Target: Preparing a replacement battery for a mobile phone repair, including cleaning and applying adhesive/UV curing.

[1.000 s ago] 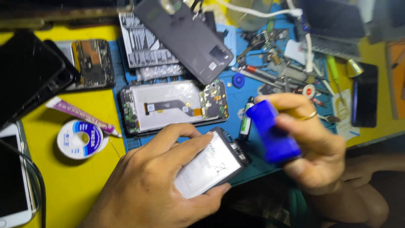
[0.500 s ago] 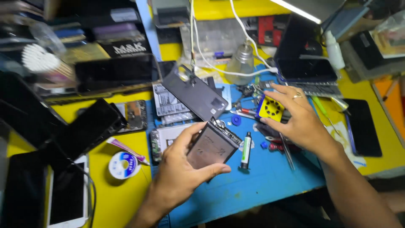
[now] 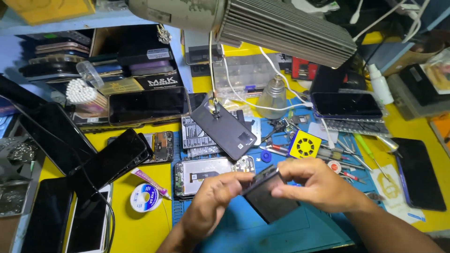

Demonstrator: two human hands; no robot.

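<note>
Yellow desk (image 3: 140, 232), crowded, with a blue work mat (image 3: 290, 232) laid across its near middle under a ribbed grey lamp head (image 3: 286, 28). Both hands were raised just above the mat near the desk's front edge. The left hand (image 3: 211, 206) had its fingers curled around the left end of a flat dark phone battery (image 3: 268, 194), thumb on top. The right hand (image 3: 318, 185) pinched the battery's right upper edge, fingers closed on it (the battery was tilted, one corner dipping toward the mat). Just behind the hands, an opened phone (image 3: 213, 174) lay on the mat showing its inner frame. A dark phone back cover (image 3: 224, 129) lay aslant further back. A small yellow square fan (image 3: 304, 145) sat right of it among loose tweezers and screwdrivers. On bare yellow desk left of the mat lay a roll of tape (image 3: 144, 197) and a glue tube (image 3: 150, 182). Toward the left edge, several dark-screened phones (image 3: 110, 161) overlapped. A black phone (image 3: 419, 173) lay near the right edge.
</note>
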